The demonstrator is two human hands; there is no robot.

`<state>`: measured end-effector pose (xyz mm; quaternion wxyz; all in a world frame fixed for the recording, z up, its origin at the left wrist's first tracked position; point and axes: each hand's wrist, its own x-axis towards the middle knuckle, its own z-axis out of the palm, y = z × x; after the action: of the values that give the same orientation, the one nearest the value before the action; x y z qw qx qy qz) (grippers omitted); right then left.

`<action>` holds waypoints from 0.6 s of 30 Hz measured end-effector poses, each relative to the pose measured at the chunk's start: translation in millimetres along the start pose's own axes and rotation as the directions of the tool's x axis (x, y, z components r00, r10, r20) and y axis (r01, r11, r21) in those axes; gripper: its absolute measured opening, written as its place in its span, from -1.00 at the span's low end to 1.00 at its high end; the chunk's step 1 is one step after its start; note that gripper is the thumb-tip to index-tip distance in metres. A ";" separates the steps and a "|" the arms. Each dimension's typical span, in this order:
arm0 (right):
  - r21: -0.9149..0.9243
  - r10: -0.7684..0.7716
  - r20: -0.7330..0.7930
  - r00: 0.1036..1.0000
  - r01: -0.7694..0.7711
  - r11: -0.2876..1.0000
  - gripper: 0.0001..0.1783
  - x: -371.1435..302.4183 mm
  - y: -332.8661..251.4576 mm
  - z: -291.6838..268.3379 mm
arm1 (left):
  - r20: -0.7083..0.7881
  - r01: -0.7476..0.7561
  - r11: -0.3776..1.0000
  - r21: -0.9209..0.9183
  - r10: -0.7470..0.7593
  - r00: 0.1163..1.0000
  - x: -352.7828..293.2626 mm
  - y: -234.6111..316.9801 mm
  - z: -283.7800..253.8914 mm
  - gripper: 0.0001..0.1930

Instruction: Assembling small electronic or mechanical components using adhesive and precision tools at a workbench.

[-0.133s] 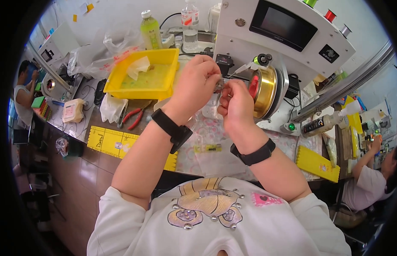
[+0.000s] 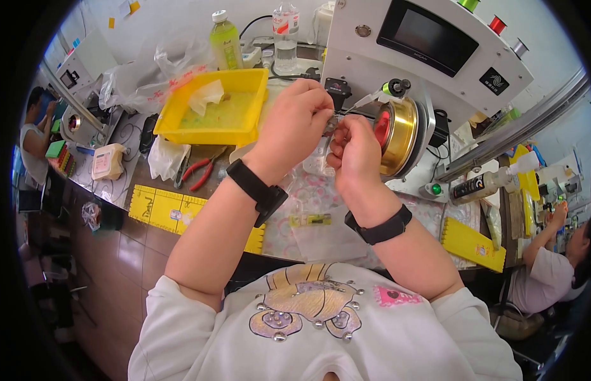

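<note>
My left hand point(image 2: 294, 124) and my right hand point(image 2: 357, 152) meet in front of the white machine point(image 2: 346, 54). The fingers of both are closed in a pinch, tips almost touching. Between them shows a small greyish, shiny piece point(image 2: 331, 125), too small and too covered by the fingers to name. Just right of my right hand is a gold-coloured wheel point(image 2: 400, 136) with a red centre point(image 2: 383, 129), mounted on the machine. A pale nozzle-like arm point(image 2: 365, 100) points down toward my fingertips. A small black block point(image 2: 337, 90) sits behind my left fingertips.
Left of my hands stands a yellow tray point(image 2: 254, 105), with red-handled pliers point(image 2: 199, 174) before it. Yellow rulers point(image 2: 157, 206) edge the bench, another yellow strip point(image 2: 473, 244) lies right. Two bottles point(image 2: 225, 44) stand behind. A squeeze bottle point(image 2: 479, 186) and a co-worker point(image 2: 549, 267) are right.
The whole view has shifted slightly, with the machine a little farther right and lower in the picture. Both hands keep the same pinch at nearly the same place.
</note>
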<state>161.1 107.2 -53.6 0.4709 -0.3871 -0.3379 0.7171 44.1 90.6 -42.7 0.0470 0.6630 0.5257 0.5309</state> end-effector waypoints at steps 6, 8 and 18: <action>-0.083 -0.198 0.115 0.973 0.208 0.975 -0.90 5.8 4.7 -5.2 | 0.034 -0.031 0.999 0.033 0.030 0.999 0.0 -0.4 -2.3 -0.94; -0.096 -0.208 0.135 0.969 0.222 0.970 -0.89 4.0 4.0 -4.8 | 0.052 -0.041 0.998 0.054 0.038 0.998 -0.1 -0.8 -2.0 -0.92; -0.101 -0.215 0.097 0.972 0.224 0.969 -0.94 11.2 8.8 -7.0 | 0.031 0.063 0.998 0.006 -0.063 0.998 -3.3 1.8 1.6 -0.92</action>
<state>160.7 115.6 -67.1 0.5104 -0.3419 -0.4378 0.6564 46.9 88.1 -44.4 0.0702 0.6542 0.5469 0.5177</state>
